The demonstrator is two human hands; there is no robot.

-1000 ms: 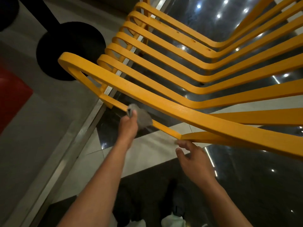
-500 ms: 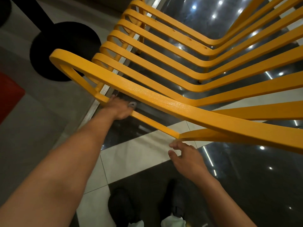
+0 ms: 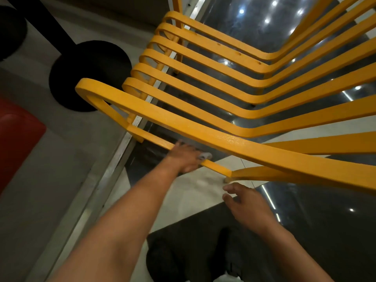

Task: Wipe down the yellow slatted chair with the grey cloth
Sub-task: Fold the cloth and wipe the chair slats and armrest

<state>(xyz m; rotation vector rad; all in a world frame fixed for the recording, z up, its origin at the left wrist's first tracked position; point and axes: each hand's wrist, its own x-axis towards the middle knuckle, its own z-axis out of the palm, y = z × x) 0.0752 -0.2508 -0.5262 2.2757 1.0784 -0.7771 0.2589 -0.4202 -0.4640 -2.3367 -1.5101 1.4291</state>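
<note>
The yellow slatted chair (image 3: 234, 139) fills the upper right, its curved slats running from upper left to right. My left hand (image 3: 184, 157) is wrapped around the thin lower bar beneath the widest front slat, pressing the grey cloth (image 3: 204, 155) against it. Only a small crumpled corner of the cloth shows past my fingers. My right hand (image 3: 247, 204) hovers just below the bar's right end, fingers loosely spread, holding nothing and not touching the chair.
A round black stand base (image 3: 89, 76) with a black pole sits on the grey floor left of the chair. A red seat (image 3: 18, 139) is at the left edge. A metal floor strip (image 3: 114, 165) runs diagonally under my left arm. My dark shoes (image 3: 203, 259) stand on glossy tiles.
My left hand has slid the cloth rightward along the lower bar after first running it left. The view has shifted so the chair sits further right. The right hand stayed hovering below the bar's end.
</note>
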